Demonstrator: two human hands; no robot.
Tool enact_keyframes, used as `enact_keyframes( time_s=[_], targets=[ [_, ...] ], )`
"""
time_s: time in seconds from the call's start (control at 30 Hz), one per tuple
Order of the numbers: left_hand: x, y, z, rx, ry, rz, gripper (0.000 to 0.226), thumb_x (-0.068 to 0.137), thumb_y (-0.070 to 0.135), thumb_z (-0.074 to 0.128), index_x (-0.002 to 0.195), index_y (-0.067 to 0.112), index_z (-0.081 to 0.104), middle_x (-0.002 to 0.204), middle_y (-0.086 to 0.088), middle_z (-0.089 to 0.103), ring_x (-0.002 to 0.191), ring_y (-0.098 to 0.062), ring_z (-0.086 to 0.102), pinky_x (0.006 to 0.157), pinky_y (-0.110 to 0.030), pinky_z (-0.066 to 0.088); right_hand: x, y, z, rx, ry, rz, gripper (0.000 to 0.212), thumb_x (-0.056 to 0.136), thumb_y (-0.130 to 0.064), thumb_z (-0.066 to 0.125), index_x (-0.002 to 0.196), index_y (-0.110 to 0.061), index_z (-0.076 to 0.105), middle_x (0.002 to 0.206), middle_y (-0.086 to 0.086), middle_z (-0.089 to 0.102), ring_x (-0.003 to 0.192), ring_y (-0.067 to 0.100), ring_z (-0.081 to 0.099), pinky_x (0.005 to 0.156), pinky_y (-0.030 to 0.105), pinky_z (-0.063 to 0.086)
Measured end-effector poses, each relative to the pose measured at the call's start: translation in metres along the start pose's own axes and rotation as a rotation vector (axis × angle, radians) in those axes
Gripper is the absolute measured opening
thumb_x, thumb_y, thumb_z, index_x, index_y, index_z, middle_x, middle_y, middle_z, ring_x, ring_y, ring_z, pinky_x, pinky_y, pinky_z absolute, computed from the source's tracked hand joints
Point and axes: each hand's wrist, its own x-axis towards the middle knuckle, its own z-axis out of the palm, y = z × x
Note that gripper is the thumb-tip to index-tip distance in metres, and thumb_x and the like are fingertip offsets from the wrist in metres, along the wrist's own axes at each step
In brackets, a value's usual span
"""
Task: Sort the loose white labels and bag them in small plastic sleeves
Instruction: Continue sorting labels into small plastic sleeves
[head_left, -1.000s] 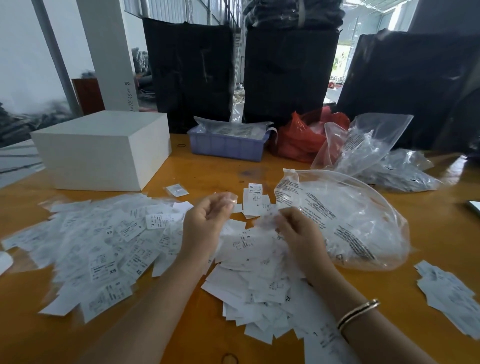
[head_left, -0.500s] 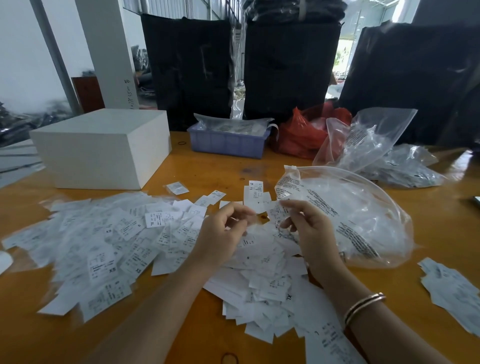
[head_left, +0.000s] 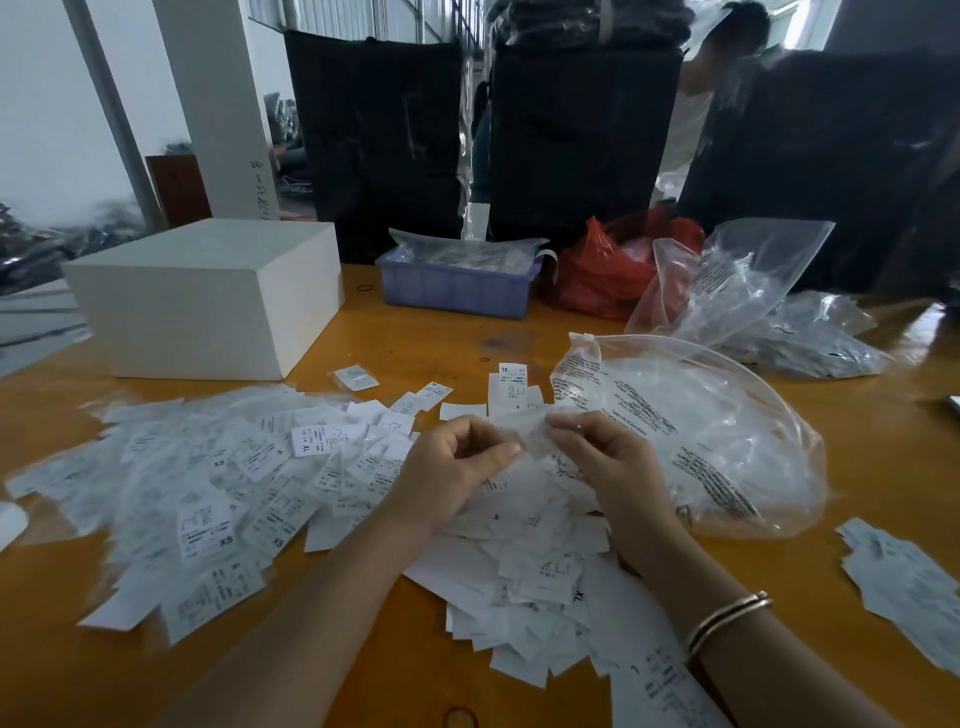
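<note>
Only the head view to go on. Both hands meet over the middle of the counter: the left hand and right hand each pinch an edge of one small clear sleeve held between them, above the label heap. Looks like she's working the mouth open. I'd rub the two film layers apart with the thumbs first, keep one side pinned, then slide a label in flat. More labels are spread to the left, and the big bag sits just right.
</note>
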Motion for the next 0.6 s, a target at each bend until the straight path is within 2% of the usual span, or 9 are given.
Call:
enact_keyframes(
  time_s=[0.1,0.17,0.23,0.3,0.33,0.4,0.47,0.53,0.6],
  targets=[
    [0.0024,0.0023,-0.0015,-0.145,0.079,-0.011,0.006,0.088,0.011,0.062,0.083,0.015,0.06,0.088,0.002,0.074,0.086,-0.012,0.069,0.071,-0.018,0.054,0.0015,0.0011,0.0002,0.011,0.029,0.033,0.013,0.085,-0.015,0.067,0.093,-0.023,0.073,0.092,-0.005,0.073,0.085,0.007,0.067,0.07,0.014,0.051],
    [0.0029,0.004,-0.0029,-0.177,0.146,-0.008,0.008,0.089,0.006,0.059,0.086,0.013,0.059,0.085,0.003,0.074,0.085,-0.011,0.069,0.068,-0.016,0.053,0.0031,0.0025,-0.002,0.01,0.102,0.062,0.015,0.086,-0.015,0.067,0.089,-0.028,0.073,0.092,-0.004,0.072,0.08,0.008,0.066,0.065,0.015,0.051],
    [0.0023,0.0026,-0.004,-0.106,0.234,0.007,0.014,0.089,0.006,0.059,0.084,0.019,0.061,0.078,0.007,0.071,0.08,-0.01,0.067,0.066,-0.016,0.052,0.0038,0.003,-0.0039,0.046,0.13,0.09,0.025,0.087,-0.006,0.064,0.093,-0.03,0.069,0.095,0.002,0.07,0.076,0.011,0.066,0.061,0.018,0.051],
    [0.0023,0.0003,-0.0048,-0.016,0.286,0.038,0.021,0.089,0.008,0.058,0.082,0.027,0.064,0.076,0.012,0.067,0.078,-0.009,0.063,0.067,-0.018,0.052,0.0039,0.0031,-0.0041,0.102,0.106,0.085,0.037,0.087,0.0,0.061,0.105,-0.032,0.061,0.098,0.004,0.068,0.081,0.015,0.069,0.065,0.022,0.054],
    [0.0025,-0.0006,-0.0055,0.027,0.298,0.064,0.024,0.09,0.009,0.057,0.081,0.03,0.065,0.076,0.014,0.067,0.076,-0.007,0.061,0.066,-0.018,0.051,0.0038,0.003,-0.0041,0.117,0.1,0.075,0.043,0.087,0.002,0.061,0.11,-0.034,0.057,0.097,0.003,0.067,0.083,0.014,0.069,0.066,0.022,0.054],
    [0.0029,-0.0014,-0.0064,0.131,0.303,0.146,0.026,0.091,0.01,0.056,0.084,0.033,0.066,0.075,0.018,0.064,0.068,0.001,0.058,0.057,-0.012,0.045,0.0045,0.0028,-0.0039,0.13,0.114,0.057,0.046,0.087,0.001,0.061,0.114,-0.036,0.053,0.089,0.004,0.066,0.075,0.011,0.067,0.064,0.018,0.052],
    [0.0031,-0.0007,-0.0058,0.264,0.283,0.257,0.021,0.092,0.01,0.056,0.093,0.029,0.066,0.077,0.022,0.061,0.068,0.01,0.055,0.054,-0.004,0.042,0.0049,0.0026,-0.0043,0.143,0.134,0.044,0.042,0.086,-0.002,0.063,0.113,-0.033,0.055,0.077,0.005,0.06,0.068,0.01,0.06,0.062,0.017,0.051],
    [0.0024,-0.0004,-0.0037,0.4,0.248,0.367,0.023,0.09,0.009,0.061,0.106,0.025,0.062,0.081,0.022,0.059,0.08,0.014,0.056,0.063,0.0,0.043,0.0044,0.0019,-0.0049,0.141,0.147,0.014,0.032,0.086,-0.004,0.064,0.109,-0.026,0.061,0.069,-0.001,0.058,0.066,0.008,0.057,0.063,0.017,0.052],
    [0.0003,-0.0009,-0.0024,0.446,0.199,0.415,0.033,0.086,0.009,0.066,0.114,0.025,0.055,0.082,0.02,0.06,0.086,0.011,0.058,0.07,0.001,0.043,0.0031,0.0011,-0.0048,0.12,0.148,-0.035,0.022,0.085,-0.004,0.065,0.1,-0.02,0.065,0.063,-0.011,0.061,0.063,0.002,0.059,0.06,0.013,0.049]
  ],
)
